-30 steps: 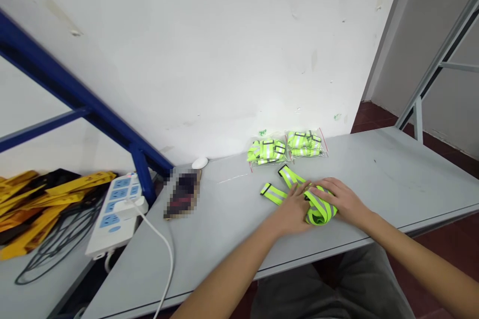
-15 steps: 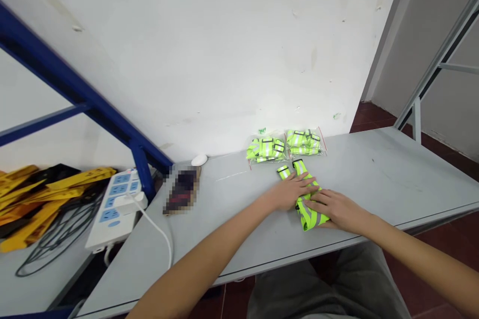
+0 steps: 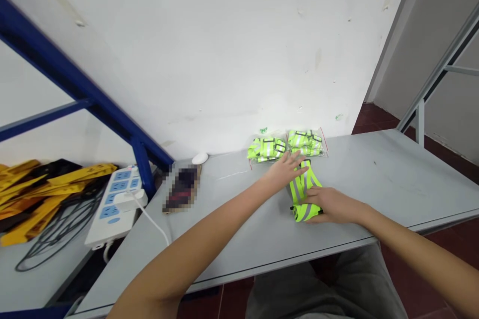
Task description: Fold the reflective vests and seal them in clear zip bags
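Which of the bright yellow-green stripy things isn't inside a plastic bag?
The loose reflective strap under both hands. It lies bare on the grey table, while the two others by the wall sit sealed in clear bags.

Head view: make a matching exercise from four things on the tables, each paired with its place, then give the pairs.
Things:
1. neon yellow reflective strap
2. two clear bags of folded straps
3. white power strip with blue sockets
4. small white oval object

Places:
A. at the wall, left of the bags
B. under both hands, mid-table
C. on the left table, beside the yellow items
D. against the wall, beyond the hands

Pairs: 1-B, 2-D, 3-C, 4-A
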{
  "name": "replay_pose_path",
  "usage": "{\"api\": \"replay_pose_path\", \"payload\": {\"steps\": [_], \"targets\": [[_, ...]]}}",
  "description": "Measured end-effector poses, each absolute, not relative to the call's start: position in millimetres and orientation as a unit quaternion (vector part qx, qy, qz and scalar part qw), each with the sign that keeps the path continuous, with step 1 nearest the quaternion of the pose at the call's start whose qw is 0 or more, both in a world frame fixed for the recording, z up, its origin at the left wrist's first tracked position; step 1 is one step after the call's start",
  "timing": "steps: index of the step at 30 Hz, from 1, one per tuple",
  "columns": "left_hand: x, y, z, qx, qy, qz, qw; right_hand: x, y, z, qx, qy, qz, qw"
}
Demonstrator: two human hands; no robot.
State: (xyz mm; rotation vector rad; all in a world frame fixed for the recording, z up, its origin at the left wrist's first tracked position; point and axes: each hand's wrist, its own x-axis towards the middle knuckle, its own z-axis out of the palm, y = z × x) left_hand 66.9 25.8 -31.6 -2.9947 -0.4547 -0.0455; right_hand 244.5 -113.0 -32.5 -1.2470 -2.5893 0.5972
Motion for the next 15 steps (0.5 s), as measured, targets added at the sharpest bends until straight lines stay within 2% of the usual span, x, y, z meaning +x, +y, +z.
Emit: {"api": "replay_pose_path", "payload": {"steps": [2,5,6,10,15], "targets": [[56,8,-20,-0.981,-0.184,-0.039,-0.046,247,-102,-28,-0.436,-0.858,0.252,0.099],[44,-26,-20,-0.908,-0.233,-0.129,-0.325,251,-85,-23,-0.457,-0.827,0.318,0.085],[43,-38,-25,-0.863,-0.274,-0.175,-0.386,251,-80,-23,-0.46,-0.818,0.335,0.08],[50,-67,-56,-0.787,-0.373,-0.247,-0.424,252,-69,-29,-0.488,-0.794,0.349,0.104],[58,-62,-69,-0.761,-0.433,-0.233,-0.423,250,-76,-57,-0.571,-0.724,0.291,0.255]]}}
